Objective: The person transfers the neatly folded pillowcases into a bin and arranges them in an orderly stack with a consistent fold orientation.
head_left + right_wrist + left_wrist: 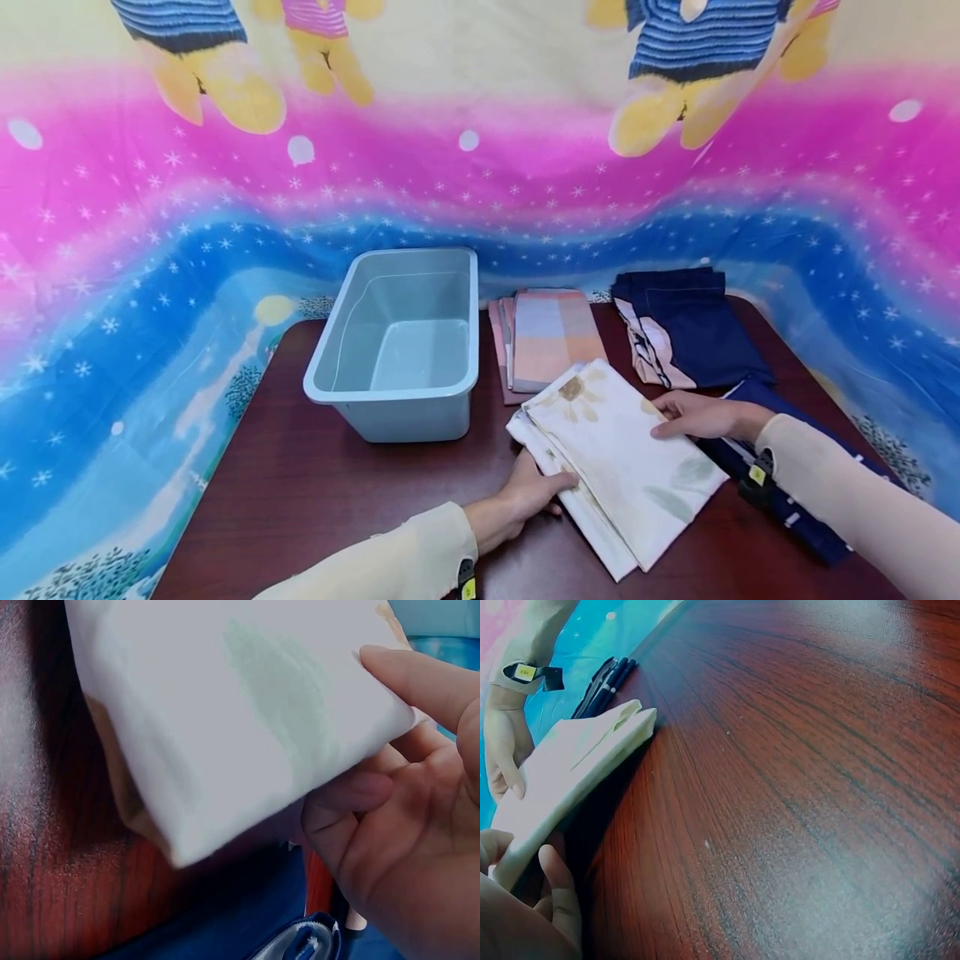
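Note:
A folded white cloth (pixel 622 458) with a pale flower and leaf print is held in both hands, tilted just above the table. My left hand (pixel 522 493) grips its left edge, thumb on top and fingers beneath. On the opposite edge my right hand (pixel 708 415) pinches it, thumb over the print and fingers curled below, as the right wrist view shows. The folded layers of the cloth (pixel 570 776) show at its side in the left wrist view. Partly behind the right forearm lies a folded dark blue cloth (pixel 806 521).
A grey-blue plastic basin (pixel 420 417), with nothing in it, stands left of the cloth. Behind the cloth lies a folded pink and orange checked cloth (pixel 558 342). A navy folded cloth (pixel 705 333) sits at the back right. The dark wooden table (pixel 300 500) meets a printed curtain (pixel 525 167).

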### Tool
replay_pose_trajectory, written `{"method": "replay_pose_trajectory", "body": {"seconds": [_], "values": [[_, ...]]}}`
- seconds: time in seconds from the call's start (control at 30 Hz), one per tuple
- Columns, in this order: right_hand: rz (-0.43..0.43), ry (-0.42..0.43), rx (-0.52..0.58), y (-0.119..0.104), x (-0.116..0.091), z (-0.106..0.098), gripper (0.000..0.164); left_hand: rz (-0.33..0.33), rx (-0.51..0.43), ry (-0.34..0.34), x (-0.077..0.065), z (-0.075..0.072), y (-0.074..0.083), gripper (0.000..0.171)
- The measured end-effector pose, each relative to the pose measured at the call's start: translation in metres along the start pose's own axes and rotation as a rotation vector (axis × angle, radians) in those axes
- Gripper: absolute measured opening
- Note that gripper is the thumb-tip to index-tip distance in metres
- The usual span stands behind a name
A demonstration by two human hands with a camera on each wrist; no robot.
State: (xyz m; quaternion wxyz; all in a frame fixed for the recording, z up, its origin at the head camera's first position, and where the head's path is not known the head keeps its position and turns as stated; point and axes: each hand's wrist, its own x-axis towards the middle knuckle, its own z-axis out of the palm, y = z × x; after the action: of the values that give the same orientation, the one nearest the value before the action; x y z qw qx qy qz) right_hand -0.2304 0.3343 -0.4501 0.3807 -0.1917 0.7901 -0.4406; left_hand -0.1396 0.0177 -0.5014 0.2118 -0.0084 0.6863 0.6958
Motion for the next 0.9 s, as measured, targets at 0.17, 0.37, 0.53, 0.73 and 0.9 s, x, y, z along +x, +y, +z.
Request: {"method": "replay_pose_trajectory", "body": {"seconds": [0.17,0.37,0.53,0.73,0.9], "values": [[-0.049,-0.016,0.004,0.003,-0.004,-0.001,0.03,0.034,0.027,0.002,0.0,0.002,-0.001,0.05],[-0.074,-0.023,0.029,0.003,-0.007,0.0,0.03,0.073,0.051,0.017,-0.001,0.003,0.0,0.052],[-0.084,-0.022,0.037,0.001,-0.012,0.0,0.03,0.096,0.057,0.014,-0.002,0.001,0.006,0.055],[-0.088,-0.004,0.056,-0.001,-0.019,0.001,0.032,0.119,0.052,0.03,-0.001,-0.004,0.016,0.06],[-0.095,-0.001,0.11,-0.003,-0.024,0.001,0.039,0.127,0.047,0.042,-0.001,-0.008,0.027,0.07]]}}
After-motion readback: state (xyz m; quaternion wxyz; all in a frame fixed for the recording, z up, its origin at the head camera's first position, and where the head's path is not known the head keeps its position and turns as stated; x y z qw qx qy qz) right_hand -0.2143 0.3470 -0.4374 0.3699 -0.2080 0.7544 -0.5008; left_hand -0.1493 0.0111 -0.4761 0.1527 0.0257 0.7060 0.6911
